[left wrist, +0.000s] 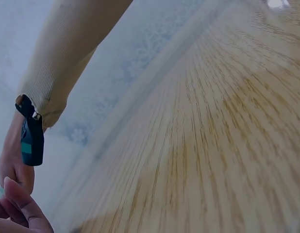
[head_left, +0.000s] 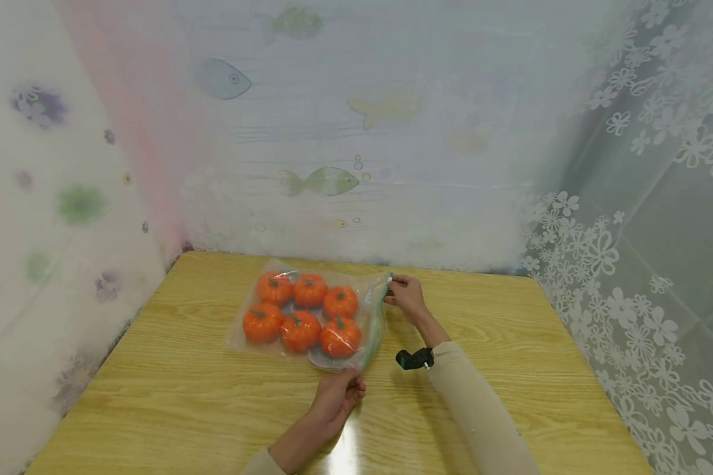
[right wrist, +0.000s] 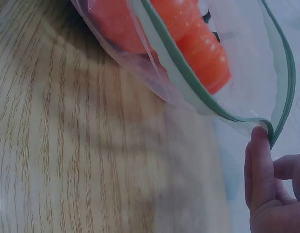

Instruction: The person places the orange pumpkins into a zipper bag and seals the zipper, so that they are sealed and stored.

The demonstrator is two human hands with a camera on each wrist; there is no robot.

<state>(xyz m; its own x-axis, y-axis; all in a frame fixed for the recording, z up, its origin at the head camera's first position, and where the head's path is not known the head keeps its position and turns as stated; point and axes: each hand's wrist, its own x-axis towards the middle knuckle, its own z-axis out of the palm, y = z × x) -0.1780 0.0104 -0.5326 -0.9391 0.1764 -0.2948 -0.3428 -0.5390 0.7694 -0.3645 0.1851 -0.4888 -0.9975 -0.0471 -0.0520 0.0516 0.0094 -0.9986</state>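
A clear zip bag [head_left: 369, 310] lies on its side on the table, its green-edged mouth facing right. Several small orange toy pumpkins [head_left: 300, 330] with green stems sit inside in two rows. At the far corner of the mouth, my right hand [head_left: 407, 295] pinches the bag between thumb and fingers. My left hand [head_left: 335, 401] grips the near corner, fingers curled. Seen from the right wrist, the green zip strip [right wrist: 179, 60] gapes apart, with fingertips [right wrist: 260, 141] on its corner. The left wrist view catches only fingers of the left hand [left wrist: 24, 211] at the lower left.
The wood-grain table [head_left: 487, 310] runs back to a wall curtain [head_left: 451, 218] printed with fish. Patterned sheets hang at both sides. A black device [head_left: 414, 359] is strapped to the right wrist, above the table.
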